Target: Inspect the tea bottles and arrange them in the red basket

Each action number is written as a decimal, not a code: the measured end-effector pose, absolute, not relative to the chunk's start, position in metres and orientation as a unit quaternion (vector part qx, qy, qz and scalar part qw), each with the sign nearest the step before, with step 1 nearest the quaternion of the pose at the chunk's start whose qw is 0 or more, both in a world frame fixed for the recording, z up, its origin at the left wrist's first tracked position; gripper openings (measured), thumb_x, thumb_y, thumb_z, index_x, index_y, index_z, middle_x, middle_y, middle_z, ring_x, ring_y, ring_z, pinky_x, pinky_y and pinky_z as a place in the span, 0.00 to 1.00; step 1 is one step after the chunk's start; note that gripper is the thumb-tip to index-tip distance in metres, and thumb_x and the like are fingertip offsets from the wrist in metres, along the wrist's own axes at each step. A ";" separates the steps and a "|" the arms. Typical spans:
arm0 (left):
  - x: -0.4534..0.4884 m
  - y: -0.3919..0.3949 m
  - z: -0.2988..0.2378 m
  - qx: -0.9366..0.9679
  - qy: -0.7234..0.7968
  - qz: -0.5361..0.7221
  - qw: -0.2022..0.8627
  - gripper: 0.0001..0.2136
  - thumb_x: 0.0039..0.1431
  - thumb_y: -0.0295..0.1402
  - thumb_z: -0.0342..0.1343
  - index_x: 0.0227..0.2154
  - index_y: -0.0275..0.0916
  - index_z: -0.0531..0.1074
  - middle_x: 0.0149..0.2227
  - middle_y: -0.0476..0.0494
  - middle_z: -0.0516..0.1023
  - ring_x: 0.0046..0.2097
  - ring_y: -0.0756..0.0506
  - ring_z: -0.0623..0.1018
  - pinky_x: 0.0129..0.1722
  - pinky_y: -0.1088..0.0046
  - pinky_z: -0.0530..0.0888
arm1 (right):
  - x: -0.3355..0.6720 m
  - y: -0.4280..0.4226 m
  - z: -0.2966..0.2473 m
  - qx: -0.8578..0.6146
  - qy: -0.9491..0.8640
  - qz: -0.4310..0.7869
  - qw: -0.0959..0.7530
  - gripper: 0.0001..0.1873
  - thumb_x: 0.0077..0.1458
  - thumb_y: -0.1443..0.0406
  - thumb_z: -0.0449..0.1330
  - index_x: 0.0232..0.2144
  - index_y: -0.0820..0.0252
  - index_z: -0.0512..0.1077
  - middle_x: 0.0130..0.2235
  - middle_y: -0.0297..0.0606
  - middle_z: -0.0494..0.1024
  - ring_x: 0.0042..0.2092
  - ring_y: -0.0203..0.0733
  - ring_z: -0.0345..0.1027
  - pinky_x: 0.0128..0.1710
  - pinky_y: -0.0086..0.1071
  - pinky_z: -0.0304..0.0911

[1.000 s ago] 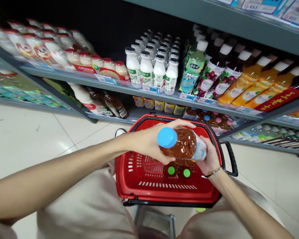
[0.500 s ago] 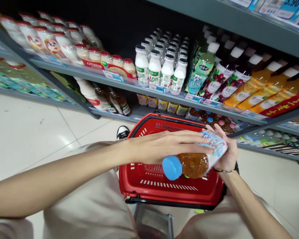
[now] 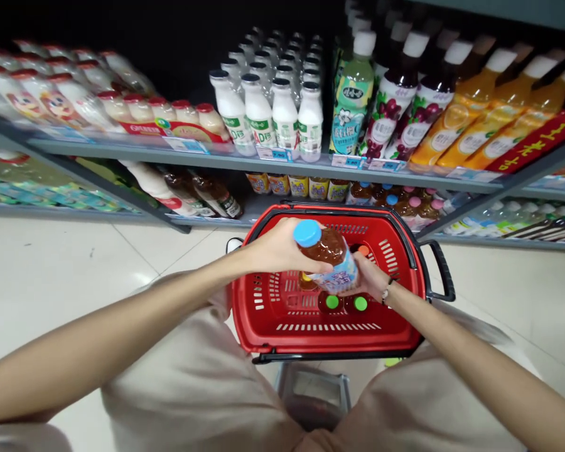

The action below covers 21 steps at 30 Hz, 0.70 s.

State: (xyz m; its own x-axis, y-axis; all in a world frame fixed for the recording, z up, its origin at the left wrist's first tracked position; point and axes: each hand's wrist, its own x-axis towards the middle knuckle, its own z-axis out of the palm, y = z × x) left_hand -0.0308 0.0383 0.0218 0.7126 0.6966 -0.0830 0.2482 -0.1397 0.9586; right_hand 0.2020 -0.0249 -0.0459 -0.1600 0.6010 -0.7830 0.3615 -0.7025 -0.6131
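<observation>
Fingers of the left hand (image 3: 285, 248) curve around the upper part of a blue-capped drink bottle (image 3: 338, 267), with one digit lying across its front near the label. The right hand (image 3: 370, 276) is closed against the base end, though the bottle hides part of its grip, so I cannot tell how every finger sits there. Between them the bottle leans, its cap toward the upper left, its amber-brown contents showing above a pale blue printed label.

It is held over the opening of a red shopping basket (image 3: 311, 348). Below it in the basket are two green-capped bottles (image 3: 346, 304), and an orange cap (image 3: 363, 250) shows just beside the right hand. In front stands the shelf unit (image 3: 254, 160), with more blue-capped and pink-capped bottles (image 3: 412, 204) on its lower level.

Judging from this pose, the step in hand is a two-handed hold, perhaps with the label under inspection. Any move from here would call for the right hand to keep supporting the base while the left steadies the neck end, and for care around the bottles underneath.
</observation>
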 end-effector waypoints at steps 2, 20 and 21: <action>-0.036 0.036 0.021 0.759 0.341 0.150 0.533 0.21 0.49 0.41 0.74 0.43 0.36 0.81 0.41 0.45 0.86 0.40 0.44 0.84 0.42 0.70 0.79 | 0.201 -0.023 -0.046 -0.637 -0.453 0.624 -0.001 0.25 0.71 0.58 0.36 0.48 0.63 0.70 0.38 0.49 0.84 0.33 0.45 0.81 0.35 0.38 0.79; -0.021 -0.040 -0.142 0.793 0.417 -0.213 0.390 0.36 0.46 0.42 0.71 0.58 0.33 0.73 0.40 0.32 0.84 0.47 0.26 0.84 0.47 0.55 0.78 | 0.224 -0.024 -0.039 -0.522 -0.734 0.330 -0.284 0.18 0.64 0.70 0.58 0.50 0.78 0.81 0.50 0.72 0.81 0.55 0.68 0.79 0.53 0.55 0.74; -0.023 -0.042 -0.149 0.784 0.424 -0.206 0.403 0.37 0.46 0.40 0.70 0.60 0.34 0.71 0.43 0.33 0.84 0.49 0.27 0.84 0.50 0.54 0.78 | 0.225 -0.025 -0.038 -0.523 -0.735 0.330 -0.279 0.18 0.64 0.70 0.58 0.51 0.79 0.80 0.50 0.72 0.80 0.55 0.69 0.78 0.53 0.56 0.74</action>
